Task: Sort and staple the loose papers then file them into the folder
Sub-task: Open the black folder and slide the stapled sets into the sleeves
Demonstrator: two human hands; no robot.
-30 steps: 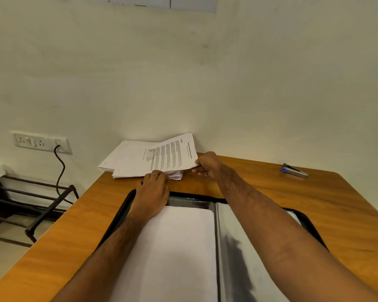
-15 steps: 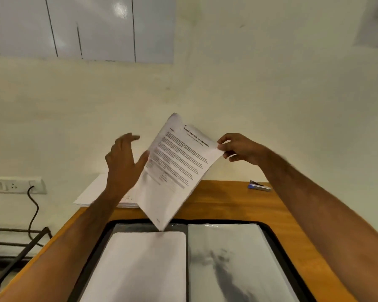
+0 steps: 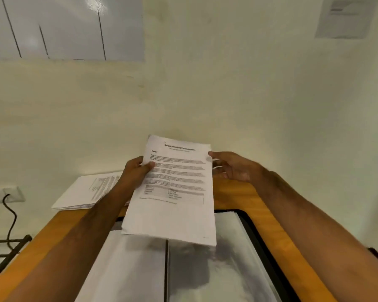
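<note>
A thin set of printed sheets (image 3: 175, 192) hangs in the air above the open folder (image 3: 255, 227), text facing me. My left hand (image 3: 138, 171) pinches its left edge, thumb on the front. My right hand (image 3: 231, 166) holds the upper right edge with the thumb on the page and fingers behind. The stack of loose papers (image 3: 83, 192) lies on the desk at the back left, partly hidden by my left arm. The folder lies open below, with clear sleeves and a white page (image 3: 127, 269) on its left side. The stapler is not in sight.
The wooden desk (image 3: 234, 192) stands against a cream wall. A wall socket with a black cable (image 3: 9, 205) and a dark metal rack (image 3: 7, 243) are at the left, beyond the desk edge. A whiteboard (image 3: 63, 27) hangs on the wall above.
The sheets were lifted off the stack, then turned upright to face me. My left hand, open half a second ago, now pinches the left edge. The view has tilted upward.
</note>
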